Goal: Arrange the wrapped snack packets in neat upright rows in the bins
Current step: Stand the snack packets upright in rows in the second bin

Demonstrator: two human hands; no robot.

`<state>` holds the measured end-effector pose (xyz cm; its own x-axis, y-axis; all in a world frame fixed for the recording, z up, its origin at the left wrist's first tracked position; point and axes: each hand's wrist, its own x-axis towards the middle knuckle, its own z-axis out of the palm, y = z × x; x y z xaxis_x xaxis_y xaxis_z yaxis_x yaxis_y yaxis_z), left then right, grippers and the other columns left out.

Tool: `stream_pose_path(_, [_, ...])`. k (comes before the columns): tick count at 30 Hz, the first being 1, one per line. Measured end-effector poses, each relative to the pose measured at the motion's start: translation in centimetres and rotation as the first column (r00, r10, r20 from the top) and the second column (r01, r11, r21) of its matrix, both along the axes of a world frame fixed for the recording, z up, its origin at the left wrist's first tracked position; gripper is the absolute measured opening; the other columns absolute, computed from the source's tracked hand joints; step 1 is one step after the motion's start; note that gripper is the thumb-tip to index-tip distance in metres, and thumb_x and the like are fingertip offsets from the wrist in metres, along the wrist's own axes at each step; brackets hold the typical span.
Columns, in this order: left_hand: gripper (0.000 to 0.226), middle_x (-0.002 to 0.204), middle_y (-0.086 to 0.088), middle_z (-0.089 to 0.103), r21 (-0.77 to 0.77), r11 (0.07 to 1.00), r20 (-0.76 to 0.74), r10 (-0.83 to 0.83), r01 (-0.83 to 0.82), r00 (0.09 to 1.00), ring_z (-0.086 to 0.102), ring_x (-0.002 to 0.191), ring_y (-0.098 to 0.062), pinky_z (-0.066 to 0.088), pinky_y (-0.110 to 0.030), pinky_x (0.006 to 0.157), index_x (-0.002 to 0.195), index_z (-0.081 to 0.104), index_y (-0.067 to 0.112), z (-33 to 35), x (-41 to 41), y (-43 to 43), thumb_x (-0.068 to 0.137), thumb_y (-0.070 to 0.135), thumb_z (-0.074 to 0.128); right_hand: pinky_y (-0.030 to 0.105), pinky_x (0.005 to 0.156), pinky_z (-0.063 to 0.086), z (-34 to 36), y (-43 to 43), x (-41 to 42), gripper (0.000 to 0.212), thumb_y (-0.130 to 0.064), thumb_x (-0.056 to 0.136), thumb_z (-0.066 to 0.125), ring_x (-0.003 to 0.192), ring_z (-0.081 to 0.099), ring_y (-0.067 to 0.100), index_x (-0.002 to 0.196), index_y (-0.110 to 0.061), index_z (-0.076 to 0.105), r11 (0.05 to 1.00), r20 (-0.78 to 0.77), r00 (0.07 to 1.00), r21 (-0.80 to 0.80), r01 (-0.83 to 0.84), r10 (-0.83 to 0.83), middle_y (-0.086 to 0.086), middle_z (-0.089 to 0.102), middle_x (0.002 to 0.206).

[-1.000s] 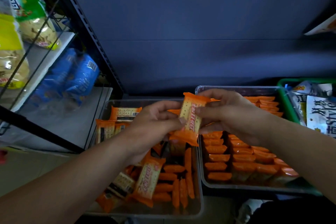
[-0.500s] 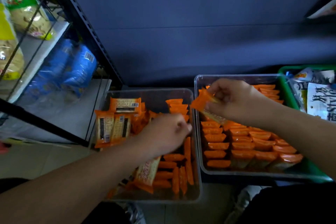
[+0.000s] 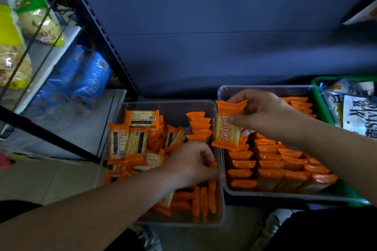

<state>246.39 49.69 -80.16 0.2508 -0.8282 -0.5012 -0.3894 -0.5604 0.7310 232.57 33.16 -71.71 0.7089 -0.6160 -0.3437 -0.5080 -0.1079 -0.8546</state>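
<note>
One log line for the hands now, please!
right hand: pinches orange cracker packet | left hand: touches packets, left bin | right bin: upright rows

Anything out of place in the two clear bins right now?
Yes. In the left bin, the packets on its left side lie flat and overlapping in a loose heap, some barcode-side up; only its right side has upright rows. The right bin holds neat rows.

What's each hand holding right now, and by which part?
Right hand pinches a packet by its upper half, thumb on the front. Left hand lies among loose packets in the left bin; grip cannot be told.
</note>
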Motion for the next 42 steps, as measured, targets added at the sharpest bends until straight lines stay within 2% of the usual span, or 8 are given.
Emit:
stream_pose_path(6, [0.024,0.085,0.003,0.074,-0.069,0.990,0.041,0.126,-0.123,0.991,0.071,0.075,-0.013,0.057,-0.035,0.063,0.093,0.067,0.029,3.1,1.1,1.0,0.081,0.027,0.087,0.027,0.063,0.063,1.0,0.6,1.2,0.021,-0.016,0.088,0.077,0.071,0.076,0.015,0.102,-0.028,0.065,0.994,-0.042,0.999,-0.108,0.008,-0.013,-0.003,0.076,0.095])
stream_pose_path(12, [0.006,0.074,0.005,0.068,-0.173,0.964,0.269,0.243,-0.202,0.932,0.068,0.060,-0.012,0.060,-0.042,0.066,0.095,0.062,0.036,6.7,7.5,3.6,0.090,0.033,0.063,0.037,0.070,0.062,0.6,1.2,2.8,0.022,-0.022,0.086,0.078,0.079,0.072,0.019,0.098,-0.034,0.065,0.969,-0.058,0.998,-0.241,-0.051,0.037,-0.007,0.073,0.096])
stream_pose_path(18, [0.041,0.134,0.004,0.064,-0.058,0.997,0.376,0.077,-0.059,0.923,0.069,0.109,-0.019,0.058,-0.037,0.085,0.140,0.050,0.037,6.8,9.8,4.5,0.101,0.038,0.063,0.038,0.074,0.060,-2.3,3.8,5.0,0.020,-0.021,0.086,0.080,0.081,0.072,0.020,0.099,-0.028,0.066,0.932,-0.094,0.969,-0.266,-0.247,0.230,-0.002,0.075,0.093])
stream_pose_path(21, [0.028,0.117,0.007,0.070,-0.048,0.995,0.355,0.100,-0.089,0.930,0.068,0.105,-0.016,0.058,-0.041,0.094,0.125,0.065,0.026,5.9,10.5,4.3,0.098,0.033,0.069,0.023,0.070,0.058,-4.0,5.1,6.0,0.022,-0.022,0.088,0.078,0.082,0.069,0.012,0.104,-0.029,0.065,0.867,-0.223,0.912,-0.298,-0.399,0.343,-0.008,0.071,0.096])
stream_pose_path(24, [0.005,0.100,0.002,0.076,-0.063,0.990,0.191,0.139,-0.129,0.972,0.073,0.090,-0.021,0.061,-0.052,0.087,0.101,0.071,0.026,4.2,10.8,3.9,0.097,0.026,0.071,0.033,0.075,0.061,-5.4,5.2,6.4,0.027,-0.026,0.087,0.077,0.084,0.067,0.010,0.110,-0.034,0.065,0.803,-0.333,0.863,-0.344,-0.486,0.380,-0.006,0.069,0.099])
stream_pose_path(28, [0.005,0.102,-0.002,0.075,-0.038,0.984,0.062,0.175,-0.173,0.983,0.076,0.085,-0.020,0.063,-0.048,0.087,0.104,0.071,0.025,2.7,11.1,2.8,0.102,0.023,0.066,0.023,0.068,0.058,-4.0,3.6,6.3,0.024,-0.025,0.088,0.077,0.076,0.066,0.003,0.102,-0.041,0.065,0.856,-0.314,0.906,-0.342,-0.388,0.285,-0.011,0.068,0.091])
stream_pose_path(33, [0.025,0.125,0.005,0.065,0.009,1.000,0.082,0.005,-0.006,0.997,0.063,0.115,-0.020,0.054,-0.042,0.098,0.129,0.065,0.026,1.6,10.5,0.9,0.104,0.030,0.064,0.013,0.060,0.050,-1.6,2.1,5.0,0.019,-0.024,0.088,0.079,0.074,0.064,-0.001,0.102,-0.031,0.069,0.907,-0.147,0.971,-0.353,-0.228,0.187,-0.009,0.071,0.088])
stream_pose_path(42, [0.016,0.111,0.009,0.063,0.241,0.949,0.136,-0.243,0.206,0.960,0.059,0.107,-0.014,0.046,-0.036,0.092,0.122,0.056,0.039,-0.5,9.0,-1.3,0.107,0.043,0.052,0.012,0.050,0.048,-1.0,1.4,2.5,0.021,-0.023,0.091,0.076,0.073,0.064,-0.002,0.105,-0.036,0.066,0.935,-0.153,0.972,-0.280,-0.215,0.178,-0.008,0.069,0.088])
